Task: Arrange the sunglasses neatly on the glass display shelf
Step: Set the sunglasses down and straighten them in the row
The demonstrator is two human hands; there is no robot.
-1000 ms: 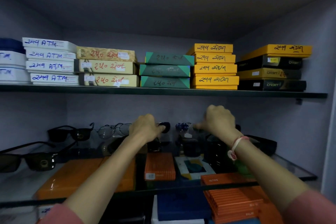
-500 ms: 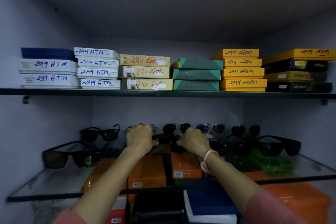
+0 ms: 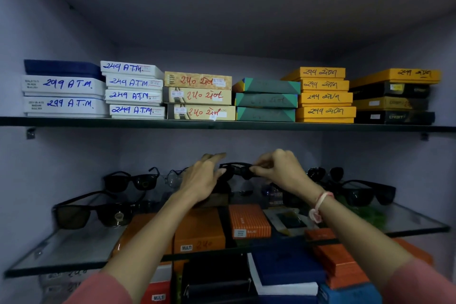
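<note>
Glass shelf, black dark-lensed sunglasses

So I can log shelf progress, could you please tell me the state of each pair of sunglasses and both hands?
Black plastic sunglasses in the middle: held above the clear glass shelf.
Right hand: pinches their right end.
Left hand: fingers straight, touching their left end.
Black front-left sunglasses: unfolded, resting on shelf.
</note>
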